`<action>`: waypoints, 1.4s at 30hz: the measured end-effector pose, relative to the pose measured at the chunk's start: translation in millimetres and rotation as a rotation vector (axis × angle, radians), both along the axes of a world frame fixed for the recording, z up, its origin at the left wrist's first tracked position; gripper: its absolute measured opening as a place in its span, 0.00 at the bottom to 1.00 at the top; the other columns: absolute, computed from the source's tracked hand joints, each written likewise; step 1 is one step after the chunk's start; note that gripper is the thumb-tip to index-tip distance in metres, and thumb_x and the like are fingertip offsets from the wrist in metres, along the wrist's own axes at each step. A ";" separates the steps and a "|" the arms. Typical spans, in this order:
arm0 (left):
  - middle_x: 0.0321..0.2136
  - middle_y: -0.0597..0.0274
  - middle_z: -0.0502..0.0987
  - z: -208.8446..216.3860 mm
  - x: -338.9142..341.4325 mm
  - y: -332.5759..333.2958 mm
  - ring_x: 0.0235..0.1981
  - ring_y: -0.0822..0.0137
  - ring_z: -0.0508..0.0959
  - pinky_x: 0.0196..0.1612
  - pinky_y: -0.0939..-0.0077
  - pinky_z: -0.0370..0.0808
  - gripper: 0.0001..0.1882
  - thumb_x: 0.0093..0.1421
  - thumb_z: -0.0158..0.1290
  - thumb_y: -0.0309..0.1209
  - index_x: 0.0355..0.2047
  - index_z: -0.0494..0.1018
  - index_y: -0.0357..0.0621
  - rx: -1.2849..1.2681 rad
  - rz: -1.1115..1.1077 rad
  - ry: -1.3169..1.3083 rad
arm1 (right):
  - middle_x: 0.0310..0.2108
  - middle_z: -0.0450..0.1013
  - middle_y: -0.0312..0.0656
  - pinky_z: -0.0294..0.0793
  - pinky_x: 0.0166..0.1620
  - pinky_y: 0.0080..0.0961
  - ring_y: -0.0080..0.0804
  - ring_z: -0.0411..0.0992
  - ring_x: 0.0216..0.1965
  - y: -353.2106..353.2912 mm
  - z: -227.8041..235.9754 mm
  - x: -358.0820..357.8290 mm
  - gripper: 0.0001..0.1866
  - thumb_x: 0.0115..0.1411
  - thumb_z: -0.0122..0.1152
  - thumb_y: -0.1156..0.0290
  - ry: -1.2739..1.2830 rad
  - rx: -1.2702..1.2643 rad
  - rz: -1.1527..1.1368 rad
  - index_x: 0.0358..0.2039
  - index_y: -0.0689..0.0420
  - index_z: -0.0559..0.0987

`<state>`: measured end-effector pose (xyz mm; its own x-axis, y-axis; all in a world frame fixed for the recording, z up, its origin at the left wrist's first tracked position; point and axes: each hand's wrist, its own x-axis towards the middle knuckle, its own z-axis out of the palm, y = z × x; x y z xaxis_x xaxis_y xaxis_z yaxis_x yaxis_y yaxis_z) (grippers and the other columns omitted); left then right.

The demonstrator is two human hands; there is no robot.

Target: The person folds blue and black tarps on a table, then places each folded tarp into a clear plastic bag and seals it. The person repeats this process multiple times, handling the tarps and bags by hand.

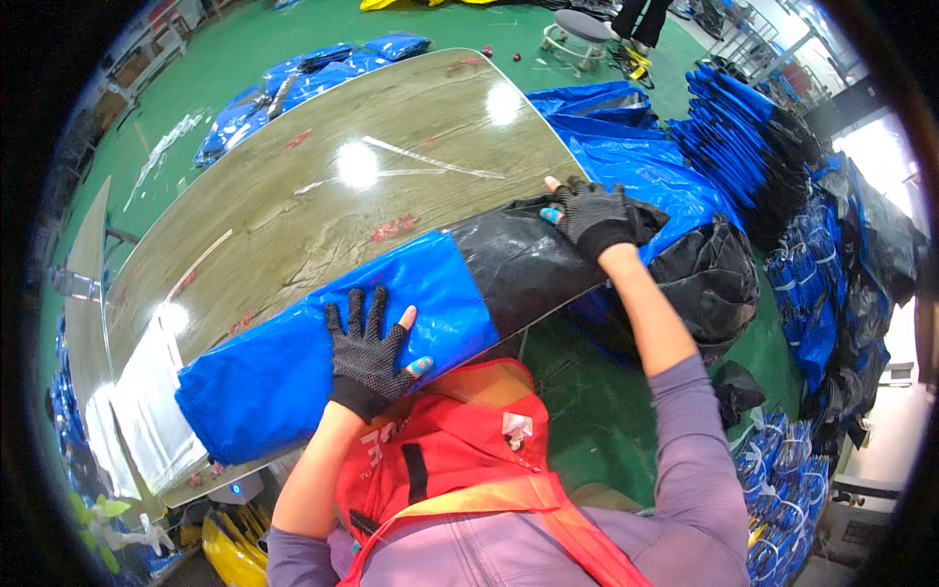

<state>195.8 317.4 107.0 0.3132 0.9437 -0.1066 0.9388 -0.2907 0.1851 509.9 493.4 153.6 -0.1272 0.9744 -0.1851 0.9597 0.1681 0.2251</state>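
A long folded blue and black plastic tarp piece (264,377) lies along the near edge of a glossy wood-patterned table (391,137). My left hand (367,352), in a black dotted glove with some bare fingertips, rests flat on the blue part, its fingers spread. Out to the right, my right hand (592,215), gloved the same way, presses on the far end of the black part (514,259) near the table's right corner. Its fingers are stretched out. Blue tape wraps a finger on each hand.
Blue and black sheeting (636,166) hangs off the table's right side. Stacked blue pieces (719,117) and tied bundles (807,284) stand farther right. More blue packs (303,73) lie beyond the table. A grey stool (580,27) and a standing person (641,20) are at the back.
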 end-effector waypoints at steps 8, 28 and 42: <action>0.62 0.36 0.57 -21.9 125.0 82.9 0.66 0.42 0.50 0.67 0.44 0.35 0.43 0.56 0.47 0.58 0.62 0.58 0.37 0.244 -0.084 -0.284 | 0.58 0.65 0.48 0.55 0.60 0.58 0.50 0.60 0.61 -14.3 -56.1 50.0 0.33 0.58 0.56 0.51 0.486 0.735 0.197 0.59 0.55 0.65; 0.54 0.45 0.70 27.0 110.1 39.3 0.59 0.50 0.65 0.65 0.55 0.52 0.26 0.56 0.50 0.46 0.52 0.73 0.47 -0.639 -0.548 -0.450 | 0.62 0.59 0.52 0.47 0.63 0.57 0.60 0.53 0.63 -131.6 3.9 -113.3 0.37 0.36 0.68 0.60 0.870 0.279 0.683 0.53 0.41 0.73; 0.66 0.55 0.56 -41.0 -15.8 -0.1 0.66 0.40 0.51 0.65 0.35 0.36 0.33 0.60 0.44 0.48 0.64 0.57 0.52 0.258 0.124 -0.111 | 0.58 0.63 0.60 0.51 0.63 0.52 0.58 0.60 0.60 -91.3 -34.3 -146.4 0.34 0.54 0.53 0.47 0.538 0.211 0.362 0.54 0.61 0.70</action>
<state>180.1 317.4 66.0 0.1903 0.9669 0.1700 0.9482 -0.2259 0.2234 363.4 402.1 119.3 -0.4736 0.8613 0.1842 0.8386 0.5049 -0.2043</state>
